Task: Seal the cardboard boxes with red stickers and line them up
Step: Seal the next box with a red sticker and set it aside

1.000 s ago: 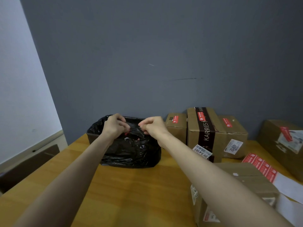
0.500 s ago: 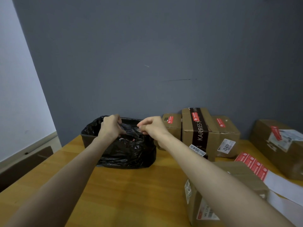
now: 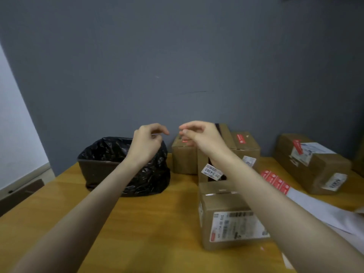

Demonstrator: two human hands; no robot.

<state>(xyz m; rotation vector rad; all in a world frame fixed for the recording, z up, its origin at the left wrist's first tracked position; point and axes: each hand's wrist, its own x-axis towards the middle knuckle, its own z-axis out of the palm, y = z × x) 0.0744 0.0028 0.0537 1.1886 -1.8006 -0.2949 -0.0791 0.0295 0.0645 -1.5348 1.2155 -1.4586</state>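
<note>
My left hand (image 3: pixel 145 146) hovers over the right rim of a bin lined with a black bag (image 3: pixel 102 166), its fingers loosely curled and holding nothing I can see. My right hand (image 3: pixel 202 138) hovers beside it, in front of a row of cardboard boxes, with thumb and fingertips pinched together. I cannot tell whether anything small is between them. The row holds a small box (image 3: pixel 184 160), a taller box (image 3: pixel 203 164) and a third box (image 3: pixel 246 144) with a red sticker. A closed box (image 3: pixel 226 213) lies near me under my right forearm. A strip of red stickers (image 3: pixel 275 180) lies to its right.
A larger box (image 3: pixel 311 166) with a red sticker and labels lies at the far right of the wooden table (image 3: pixel 157 223). White backing paper (image 3: pixel 315 209) trails from the sticker strip toward the right edge. A grey wall stands close behind the bin and boxes.
Both hands have risen out of the bin's mouth and drawn slightly apart. My view has tilted down and shifted, bringing the near box further into sight.
</note>
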